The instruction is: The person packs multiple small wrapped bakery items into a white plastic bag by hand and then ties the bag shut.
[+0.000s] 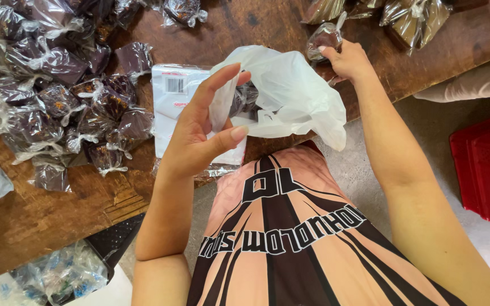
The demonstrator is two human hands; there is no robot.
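The left hand is raised in front of the chest, its palm turned toward the face and its wrist bent slightly back. The index finger is stretched upward and the thumb is pressed in beneath it, so that a pinch is formed around something thin. The remaining fingers are held loosely extended behind. The left forearm is angled up from an elbow kept close to the body.

The right hand is reached forward, farther from the body, with the arm nearly straight. Its fingers are curled in a closed grip, the back of the hand and the knuckles being shown to the camera.
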